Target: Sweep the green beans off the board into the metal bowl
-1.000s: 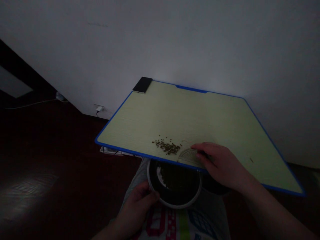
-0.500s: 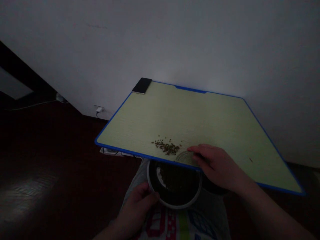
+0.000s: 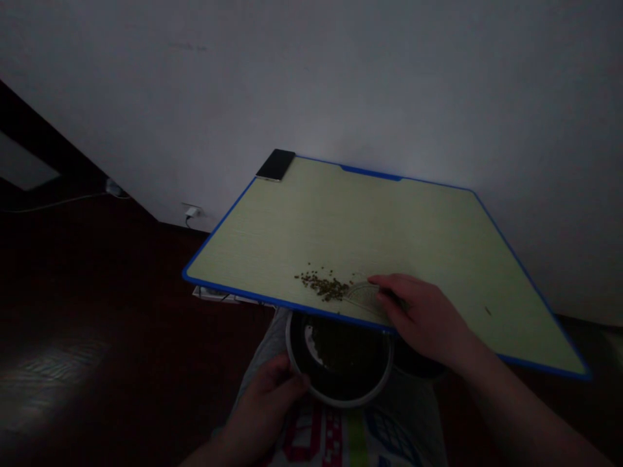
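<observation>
My right hand (image 3: 421, 314) is closed on a clear, curved protractor (image 3: 363, 294), held low over the table's near edge. Its arc touches or nearly touches the right side of a scattered pile of small greenish-brown beans (image 3: 326, 285). Below the edge, a dark bowl with a pale rim (image 3: 341, 403) rests at my lap, partly under the tabletop. Dark green contents show dimly inside it. My left hand (image 3: 267, 392) grips the bowl's left rim, thumb on top.
The pale folding table (image 3: 379, 227) has a blue edge and meets a wall. A black phone (image 3: 276, 165) lies at its far left corner. To the right is a small brown sliver (image 3: 488, 311). Another dark container (image 3: 418, 363) sits under my right hand. A plug (image 3: 193, 212) is in the wall.
My right hand and the protractor have shifted slightly away from the near edge, and the arc is now closer to the beans. My left hand and the bowl stay put.
</observation>
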Demonstrator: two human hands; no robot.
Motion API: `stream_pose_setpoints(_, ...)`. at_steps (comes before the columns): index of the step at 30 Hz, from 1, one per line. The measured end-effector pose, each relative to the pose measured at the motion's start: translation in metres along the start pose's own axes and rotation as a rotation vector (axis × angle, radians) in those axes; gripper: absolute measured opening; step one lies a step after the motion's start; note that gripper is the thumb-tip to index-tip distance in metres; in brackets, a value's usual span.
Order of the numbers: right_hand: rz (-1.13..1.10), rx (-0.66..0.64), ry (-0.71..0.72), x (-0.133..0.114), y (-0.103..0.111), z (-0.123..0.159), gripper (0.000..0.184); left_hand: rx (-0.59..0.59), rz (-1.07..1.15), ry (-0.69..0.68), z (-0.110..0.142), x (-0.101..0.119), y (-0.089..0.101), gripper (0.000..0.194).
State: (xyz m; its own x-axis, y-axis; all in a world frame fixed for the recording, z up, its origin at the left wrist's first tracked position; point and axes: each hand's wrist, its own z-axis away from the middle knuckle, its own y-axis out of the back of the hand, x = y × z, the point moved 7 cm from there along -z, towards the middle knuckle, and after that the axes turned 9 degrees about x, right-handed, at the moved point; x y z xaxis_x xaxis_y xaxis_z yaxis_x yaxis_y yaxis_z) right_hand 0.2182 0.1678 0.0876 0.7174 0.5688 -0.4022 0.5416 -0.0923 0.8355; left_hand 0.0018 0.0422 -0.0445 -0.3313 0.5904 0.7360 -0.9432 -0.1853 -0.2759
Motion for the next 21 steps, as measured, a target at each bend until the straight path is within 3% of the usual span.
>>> stream_pose_setpoints(14, -0.063, -0.061, 0.014, -0.0053, -0.0023, 0.0012, 0.035, 0.01, 0.023, 0.008, -0.001, -0.0027, 0.0022, 0.023)
stream_pose_setpoints(21, -0.025, -0.021, 0.025, -0.0039, -0.0012, -0.0007, 0.034, -0.017, 0.04, 0.005, 0.0007, -0.0021, -0.002, 0.025)
